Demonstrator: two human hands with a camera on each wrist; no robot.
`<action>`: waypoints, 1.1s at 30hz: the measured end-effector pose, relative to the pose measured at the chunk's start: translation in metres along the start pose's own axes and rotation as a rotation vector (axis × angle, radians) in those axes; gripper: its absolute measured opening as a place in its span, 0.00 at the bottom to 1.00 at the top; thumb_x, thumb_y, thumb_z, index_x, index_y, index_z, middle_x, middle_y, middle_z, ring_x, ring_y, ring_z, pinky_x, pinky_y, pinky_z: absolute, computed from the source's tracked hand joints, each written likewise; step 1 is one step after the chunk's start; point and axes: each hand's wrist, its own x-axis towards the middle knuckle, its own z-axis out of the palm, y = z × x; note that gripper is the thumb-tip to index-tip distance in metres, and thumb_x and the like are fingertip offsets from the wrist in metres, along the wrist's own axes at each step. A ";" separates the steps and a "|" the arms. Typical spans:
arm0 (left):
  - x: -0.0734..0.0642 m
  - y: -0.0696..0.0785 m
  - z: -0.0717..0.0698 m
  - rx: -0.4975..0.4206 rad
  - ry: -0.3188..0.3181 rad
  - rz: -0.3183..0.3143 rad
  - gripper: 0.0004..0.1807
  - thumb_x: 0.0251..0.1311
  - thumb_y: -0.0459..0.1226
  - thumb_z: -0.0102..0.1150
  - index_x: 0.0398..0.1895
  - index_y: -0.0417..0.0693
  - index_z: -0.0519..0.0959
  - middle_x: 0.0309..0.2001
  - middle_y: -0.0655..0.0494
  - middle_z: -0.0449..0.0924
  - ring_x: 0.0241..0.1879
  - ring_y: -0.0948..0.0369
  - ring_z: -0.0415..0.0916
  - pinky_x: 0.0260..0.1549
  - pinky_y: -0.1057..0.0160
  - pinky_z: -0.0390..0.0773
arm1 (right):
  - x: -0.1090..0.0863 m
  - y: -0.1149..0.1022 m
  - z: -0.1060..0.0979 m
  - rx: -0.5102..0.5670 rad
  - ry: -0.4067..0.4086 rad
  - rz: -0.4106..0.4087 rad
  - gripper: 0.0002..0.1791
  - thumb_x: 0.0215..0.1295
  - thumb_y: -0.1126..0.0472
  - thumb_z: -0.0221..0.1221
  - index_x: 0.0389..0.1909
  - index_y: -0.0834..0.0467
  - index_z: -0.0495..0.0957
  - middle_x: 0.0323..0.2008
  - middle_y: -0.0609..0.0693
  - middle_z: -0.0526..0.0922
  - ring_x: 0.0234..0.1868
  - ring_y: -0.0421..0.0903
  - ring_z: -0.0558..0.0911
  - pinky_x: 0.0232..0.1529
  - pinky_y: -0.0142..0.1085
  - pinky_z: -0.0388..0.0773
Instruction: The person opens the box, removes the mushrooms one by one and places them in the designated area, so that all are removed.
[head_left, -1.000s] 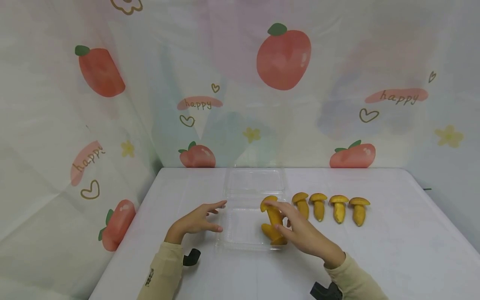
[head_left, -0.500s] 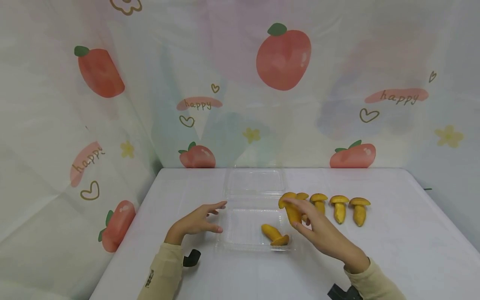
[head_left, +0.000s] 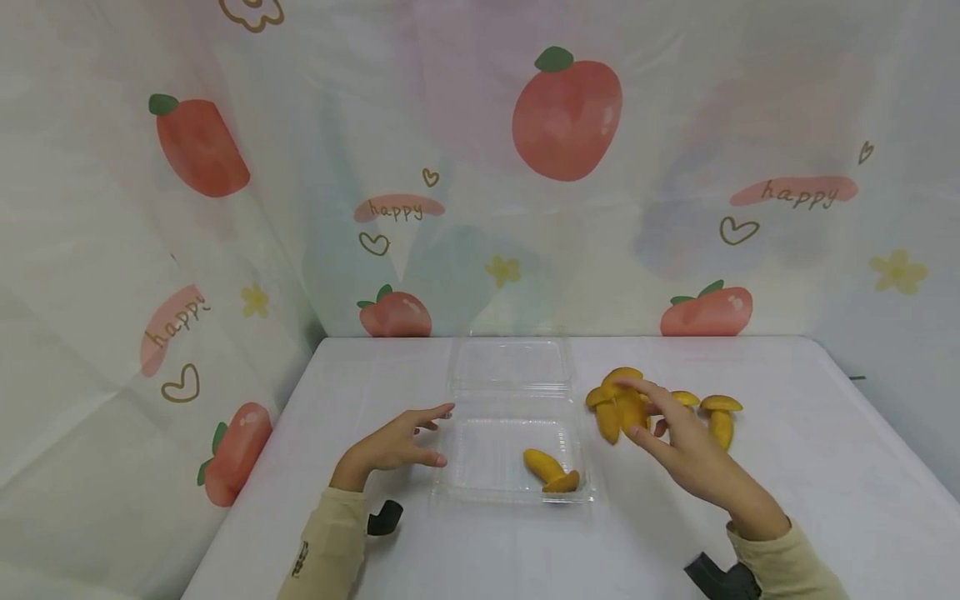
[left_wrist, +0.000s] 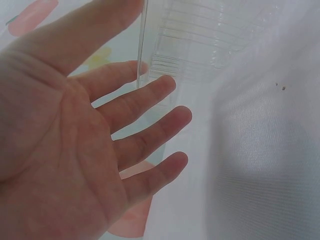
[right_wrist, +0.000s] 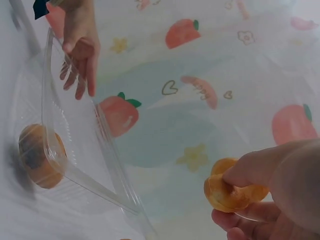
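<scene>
Clear plastic clamshell container [head_left: 510,450] sits at center of the head view on the white table [head_left: 825,483], lid [head_left: 510,362] folded open toward the back wall. One yellow toy mushroom [head_left: 551,471] lies on its side in the tray, lower right corner, cap toward the front edge. Nothing else in the tray; lid half holds nothing.

Right hand [head_left: 675,442] is right of the container, above the table, pinching a second yellow mushroom [head_left: 626,400] between thumb and fingers, cap up. Right wrist view confirms: fingers curled round the stem, cap [right_wrist: 227,192] showing lower right of the frame. This held mushroom is outside the container, just past its right rim, over the row of loose mushrooms.

Loose mushrooms on the table right of center: one [head_left: 603,412] just left of the held one, one [head_left: 720,417] furthest right, one more [head_left: 684,398] mostly hidden behind the fingers.

Left hand [head_left: 393,442] is left of center, fingers straight and spread, gripping nothing, fingertips at the container's left rim; left wrist view shows the rim edge [left_wrist: 142,45] by the index finger, contact unclear.

Backdrop is a peach-print "happy" cloth [head_left: 562,117].
</scene>
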 end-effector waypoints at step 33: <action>-0.001 0.003 0.000 -0.008 0.000 -0.016 0.49 0.59 0.41 0.73 0.80 0.45 0.56 0.74 0.40 0.66 0.69 0.41 0.68 0.69 0.33 0.62 | -0.009 0.080 -0.045 0.035 0.093 0.138 0.32 0.71 0.68 0.60 0.72 0.63 0.61 0.63 0.73 0.70 0.43 0.25 0.75 0.37 0.17 0.77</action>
